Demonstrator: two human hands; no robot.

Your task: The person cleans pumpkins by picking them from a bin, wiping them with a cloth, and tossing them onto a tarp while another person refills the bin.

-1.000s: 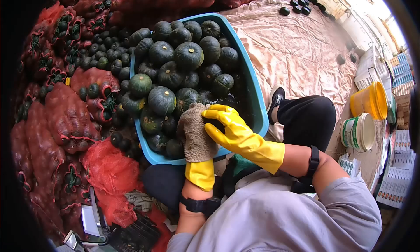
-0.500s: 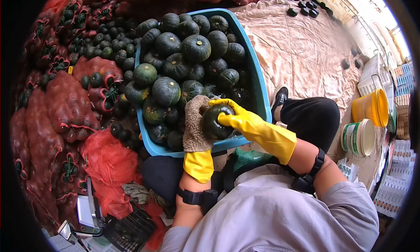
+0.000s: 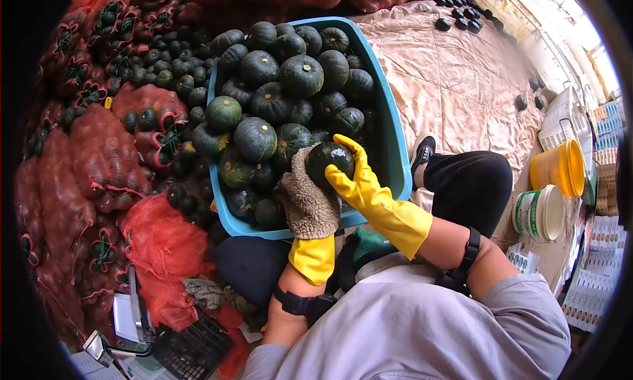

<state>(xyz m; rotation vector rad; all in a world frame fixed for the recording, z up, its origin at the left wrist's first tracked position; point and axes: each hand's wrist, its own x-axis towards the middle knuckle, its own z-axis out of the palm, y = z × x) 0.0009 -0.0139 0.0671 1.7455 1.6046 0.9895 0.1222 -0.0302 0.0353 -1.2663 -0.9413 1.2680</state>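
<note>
A wet dark green pumpkin (image 3: 330, 162) is held between my two hands over the near end of a blue tub (image 3: 394, 129). My left hand (image 3: 308, 199), in a brown fuzzy mitt over a yellow glove, cups it from the left and below. In a yellow rubber glove, my right hand (image 3: 369, 189) grips its right side, thumb in front and fingers curved around the far side. Many green pumpkins (image 3: 256, 139) are heaped in the tub, with water partly visible among them.
Red mesh sacks (image 3: 109, 152) and loose small pumpkins lie left. A red net (image 3: 165, 248) and keyboard (image 3: 198, 347) are at lower left. A yellow bucket (image 3: 557, 169), a white bucket (image 3: 539, 212) and a white crate (image 3: 560, 126) stand right. Beige sheeting (image 3: 455, 96) covers the floor beyond.
Both hands and the pumpkin have shifted slightly right and up. The fingers of my right hand have spread wider around the pumpkin, and my mitted hand has tilted beneath it.
</note>
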